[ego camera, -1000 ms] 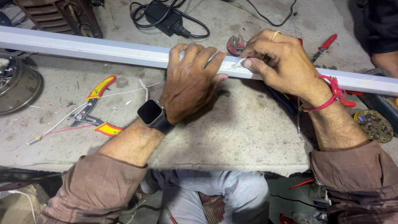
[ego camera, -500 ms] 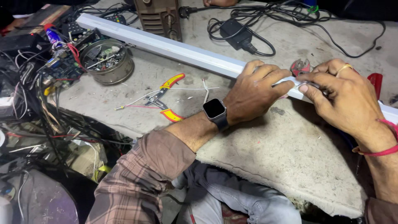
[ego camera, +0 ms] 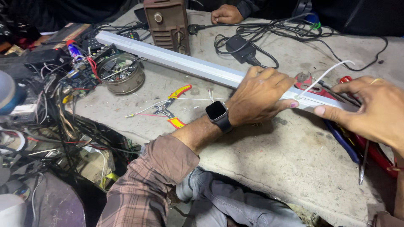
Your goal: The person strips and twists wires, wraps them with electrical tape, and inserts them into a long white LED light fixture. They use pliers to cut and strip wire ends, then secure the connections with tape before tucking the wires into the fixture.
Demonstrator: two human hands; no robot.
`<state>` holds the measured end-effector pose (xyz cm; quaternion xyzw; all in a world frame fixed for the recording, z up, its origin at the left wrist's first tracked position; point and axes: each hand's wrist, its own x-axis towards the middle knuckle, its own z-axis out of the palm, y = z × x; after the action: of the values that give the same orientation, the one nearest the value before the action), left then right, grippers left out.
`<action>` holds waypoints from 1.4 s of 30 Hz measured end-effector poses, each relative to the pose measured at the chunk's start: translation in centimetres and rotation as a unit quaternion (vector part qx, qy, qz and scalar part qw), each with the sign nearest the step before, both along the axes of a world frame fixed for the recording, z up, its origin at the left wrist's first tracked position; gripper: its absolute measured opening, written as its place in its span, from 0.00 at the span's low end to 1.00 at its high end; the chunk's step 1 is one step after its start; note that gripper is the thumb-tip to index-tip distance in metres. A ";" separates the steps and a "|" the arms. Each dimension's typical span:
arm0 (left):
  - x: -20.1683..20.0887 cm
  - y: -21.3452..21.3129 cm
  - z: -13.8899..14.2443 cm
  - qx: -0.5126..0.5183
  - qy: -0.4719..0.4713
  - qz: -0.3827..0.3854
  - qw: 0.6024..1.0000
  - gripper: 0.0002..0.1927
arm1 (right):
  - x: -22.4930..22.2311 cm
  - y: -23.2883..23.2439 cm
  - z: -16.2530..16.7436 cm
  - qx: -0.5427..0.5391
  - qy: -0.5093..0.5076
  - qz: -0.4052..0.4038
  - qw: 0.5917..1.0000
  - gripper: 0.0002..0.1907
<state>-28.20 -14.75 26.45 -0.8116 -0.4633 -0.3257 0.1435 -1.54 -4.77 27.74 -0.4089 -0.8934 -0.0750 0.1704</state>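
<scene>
Now lifted off tube: right hand, fingers spread beside white wire; left hand pressed flat on tube.

white tube housing | long, flat on bench, diagonal | white wire curling up from it

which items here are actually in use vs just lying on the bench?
In use:
- white tube light, pressed down by left hand
- thin white wire rising from it by right hand

Lying about:
- yellow-handled pliers
- metal tin of parts
- black adapter
- brown box
</scene>
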 end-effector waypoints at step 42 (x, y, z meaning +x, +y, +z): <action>-1.7 3.3 -2.5 0.000 0.054 -0.013 0.998 0.29 | -4.4 -2.0 -0.6 -0.079 -0.034 -0.030 0.996 0.39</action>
<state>-29.91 -11.46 23.94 -0.8341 -0.4441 -0.2832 0.1638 -5.95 -6.73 27.13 -0.4449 -0.8891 -0.0232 0.1052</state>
